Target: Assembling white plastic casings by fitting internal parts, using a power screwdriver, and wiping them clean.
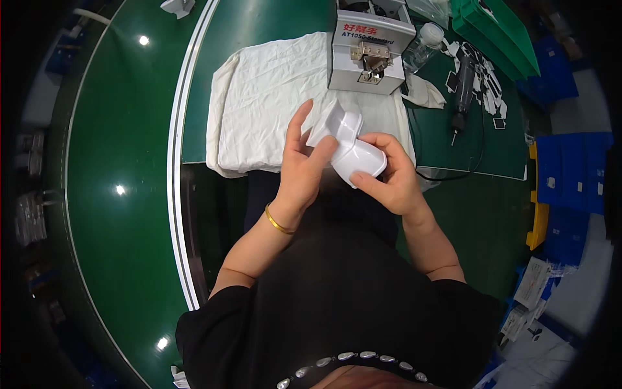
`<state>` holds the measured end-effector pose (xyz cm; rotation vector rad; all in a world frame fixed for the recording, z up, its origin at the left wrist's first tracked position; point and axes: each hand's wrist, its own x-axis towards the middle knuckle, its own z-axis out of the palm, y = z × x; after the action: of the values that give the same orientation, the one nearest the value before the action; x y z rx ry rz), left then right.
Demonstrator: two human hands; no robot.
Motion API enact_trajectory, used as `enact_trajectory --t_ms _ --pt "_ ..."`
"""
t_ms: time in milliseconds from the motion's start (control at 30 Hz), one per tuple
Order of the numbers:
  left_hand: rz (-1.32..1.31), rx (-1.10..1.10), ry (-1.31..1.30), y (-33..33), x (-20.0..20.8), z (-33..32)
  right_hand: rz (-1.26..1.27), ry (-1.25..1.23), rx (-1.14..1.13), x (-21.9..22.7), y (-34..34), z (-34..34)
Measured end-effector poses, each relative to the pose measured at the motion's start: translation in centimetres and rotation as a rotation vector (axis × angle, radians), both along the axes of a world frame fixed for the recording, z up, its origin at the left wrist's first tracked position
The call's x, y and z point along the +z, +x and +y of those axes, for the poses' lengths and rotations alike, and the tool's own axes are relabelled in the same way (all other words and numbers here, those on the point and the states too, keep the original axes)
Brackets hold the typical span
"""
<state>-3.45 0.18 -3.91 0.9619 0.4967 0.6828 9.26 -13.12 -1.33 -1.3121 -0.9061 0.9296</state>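
While a green floor (pixel 123 246) occupies the left of the frame, a dark-green worktable (pixel 259 23) extends across its upper centre, edged on the left by a white rail. On the table, left of centre, lies a spread of creased off-white cloth (pixel 265 97); at its upper right stands a box-shaped white-and-grey machine (pixel 369 32) with a metal mechanism on its front. A green plastic bin (pixel 495 39) sits tilted in the upper right.

At the centre, below the machine, the bare left hand (pixel 303 172) and right hand (pixel 396 178) stand apart on either side of one glossy white moulded piece (pixel 363 159). The right hand is clamped on the rounded lower part of the piece, thumb on the near face, fingers at the right edge. The left thumb touches the upper part, while the left index finger is raised clear of it; whether the other left fingers grip from behind cannot be told.

In the upper right lie a dark-grey handheld power driver (pixel 464 91), tip toward the lower edge, and a clear plastic jar (pixel 424 45). A thin gold-coloured bangle (pixel 277 220) encircles the left wrist.
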Motion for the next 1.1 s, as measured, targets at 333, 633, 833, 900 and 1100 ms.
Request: enact_trajectory --t_ms 333,633,833,900,1100 --pt "0.272 -0.075 0.993 -5.5 3.7 4.6 0.086 -0.074 0.085 1.3 -0.2 4.5" --pt "0.790 0.885 0.815 -13.5 1.2 22.4 -0.072 0.084 -0.137 -2.4 0.0 7.7" --pt "1.124 0.984 0.711 -18.2 -4.9 30.7 -0.345 0.031 -0.245 -6.3 -0.8 8.0" --pt "1.186 1.021 0.744 -18.8 -5.3 30.7 -0.387 0.030 -0.220 -6.5 -0.8 8.3" --pt "1.221 0.925 0.719 -22.2 -4.4 29.4 -0.389 0.017 -0.180 -6.5 -0.8 8.4"
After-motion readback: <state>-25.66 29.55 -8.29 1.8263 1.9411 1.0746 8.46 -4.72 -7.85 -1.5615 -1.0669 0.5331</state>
